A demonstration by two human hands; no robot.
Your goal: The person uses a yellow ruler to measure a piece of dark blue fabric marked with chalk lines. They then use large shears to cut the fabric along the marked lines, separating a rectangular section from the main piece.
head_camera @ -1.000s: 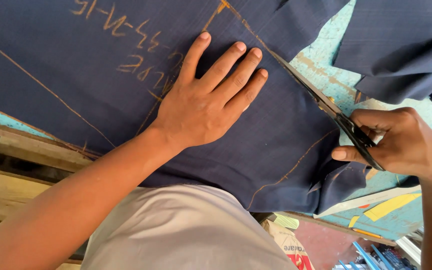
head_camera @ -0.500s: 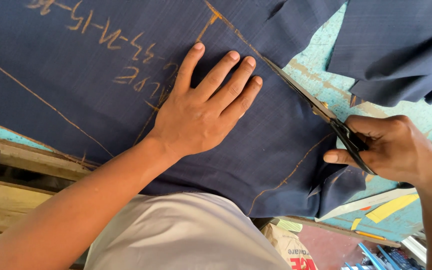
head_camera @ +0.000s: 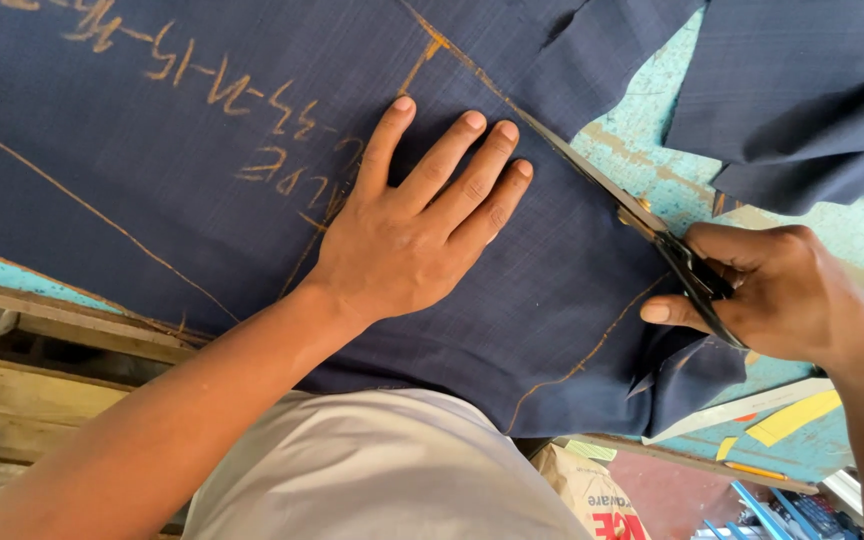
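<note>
A large piece of navy cloth [head_camera: 202, 180], marked with orange chalk lines and scribbles, lies spread across the turquoise table [head_camera: 652, 150]. The left hand [head_camera: 407, 235] rests palm down on the cloth, forearm reaching up from the lower left, its fingers [head_camera: 452, 160] straight and slightly apart, pressing the fabric flat just beside a chalk line. To the right, the scissors [head_camera: 642, 225] lie along the cloth's cut edge, blades pointing up and left. The right hand [head_camera: 782, 290] has its fingers curled tight around the dark scissor handles, thumb extended leftward, wrist entering from the right edge. A second piece of navy cloth [head_camera: 802, 90] lies at the upper right.
</note>
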